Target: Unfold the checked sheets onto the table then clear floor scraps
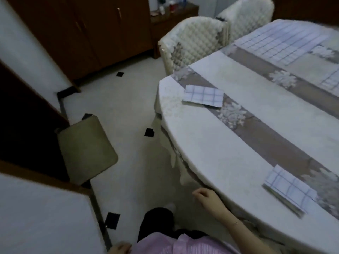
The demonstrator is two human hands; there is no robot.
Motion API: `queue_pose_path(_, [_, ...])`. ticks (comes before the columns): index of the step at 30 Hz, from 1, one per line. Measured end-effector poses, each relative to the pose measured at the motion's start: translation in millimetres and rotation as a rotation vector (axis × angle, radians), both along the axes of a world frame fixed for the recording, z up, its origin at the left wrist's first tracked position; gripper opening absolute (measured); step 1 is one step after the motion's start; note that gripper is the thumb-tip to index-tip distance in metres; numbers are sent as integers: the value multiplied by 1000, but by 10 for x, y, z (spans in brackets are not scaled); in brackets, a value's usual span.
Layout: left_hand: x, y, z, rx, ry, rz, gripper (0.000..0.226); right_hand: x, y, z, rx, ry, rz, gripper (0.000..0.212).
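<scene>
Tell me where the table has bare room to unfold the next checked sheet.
Free: the table edge between the farther folded sheet and the nearer folded sheet. Crowded: the far end, covered by the unfolded sheet.

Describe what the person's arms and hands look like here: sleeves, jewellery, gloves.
No gloves on either hand. The right hand has a bare forearm behind it, with a thin bracelet at the wrist. The left hand shows only partly at the bottom edge; its wrist is out of view. A pink striped shirt shows at the body; no sleeve reaches the right forearm.
</scene>
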State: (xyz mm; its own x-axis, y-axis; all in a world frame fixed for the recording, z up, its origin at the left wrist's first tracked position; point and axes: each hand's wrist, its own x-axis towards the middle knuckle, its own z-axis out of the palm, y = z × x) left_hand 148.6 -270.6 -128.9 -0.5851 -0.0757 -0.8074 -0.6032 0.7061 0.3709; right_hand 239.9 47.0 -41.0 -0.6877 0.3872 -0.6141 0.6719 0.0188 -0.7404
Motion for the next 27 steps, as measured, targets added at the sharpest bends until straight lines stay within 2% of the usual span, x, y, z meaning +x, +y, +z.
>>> queue_pose_path(1, [-217,138,69,18,10,-9,21,56,19,10,12,-6,-49,19])
queue_pose_path(3, [-625,531,378,106,0,-160,17,176,28,71,27,-30,-146,22])
queue_pose_path(5, [-1024,1139,660,182,135,-473,15,276,18,214,56,-36,-217,23])
queue_pose_path(8, [-1326,2013,1069,410,369,-862,16,379,51,531,93,16,-340,22])
queue_pose_path(11, [-1326,2808,1407,564,555,-1197,15,507,184,809,154,99,-630,20])
queue_pose_path(13, [-1227,3174,1447,591,633,-1420,14,634,342,898,244,139,-864,20])
queue_pose_path(15, [-1134,3417,1377,612,884,-1685,32,780,500,905,374,107,-1022,18])
queue_pose_path(17, [-1086,3533,1248,531,978,-1878,41,920,644,858,498,-9,-1050,19])
queue_pose_path(19, [-1054,3558,1157,387,1027,-2003,44,1033,783,810,553,-120,-1037,30])
queue_pose_path(21, [-1060,3513,1118,278,1000,-2083,48,1104,902,780,592,-195,-996,37])
queue_pose_path(24, [-1107,3483,1087,259,1026,-2127,49,1187,1096,700,678,-294,-834,44])
queue_pose_path(27, [-1092,3465,1086,290,1036,-2074,48,1188,1300,677,635,-304,-760,47])
